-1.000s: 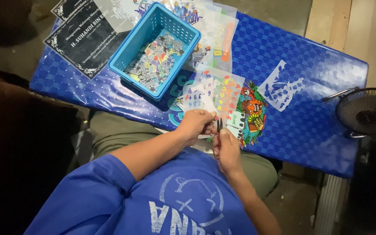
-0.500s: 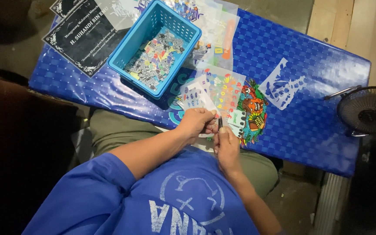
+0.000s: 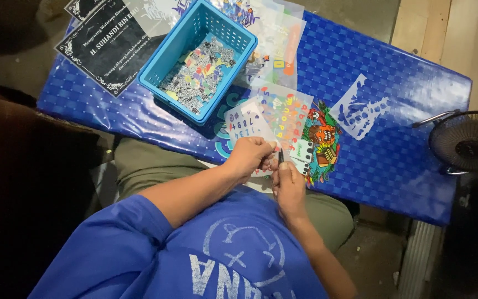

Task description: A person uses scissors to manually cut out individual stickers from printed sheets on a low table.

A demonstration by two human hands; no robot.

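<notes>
Sticker sheet (image 3: 245, 124), white with coloured digits, is pinched at its near edge by the left hand (image 3: 252, 156), whose fingers curl closed around that edge just above the person's lap. The sheet tilts up and away from the fingers, its far end reaching out over the near edge of the blue table (image 3: 394, 160). Just beside the left hand, the right hand (image 3: 289, 185) has its thumb and fingers closed on a thin dark tool (image 3: 281, 157), whose tip stands at the sheet's near edge, between the two hands; what kind of tool it is cannot be told.

Past the hands, on the table, a clear sheet of small coloured letters (image 3: 283, 113) lies partly under the held sheet, and just to its right sits a bright multicoloured sticker (image 3: 322, 141). Further right on the table lies a pale cut-out shape (image 3: 358, 108).

Further back on the table, left of the letter sheet, stands a blue plastic basket (image 3: 238, 34) holding a loose heap of small cut stickers, black-and-white ones mixed with coloured ones. Beside it at the table's far left corner lies a black card with white lettering (image 3: 103, 47). More clear sticker sheets (image 3: 283, 33) lie behind the basket. Off the table's right end stands a small black fan (image 3: 468, 141).
</notes>
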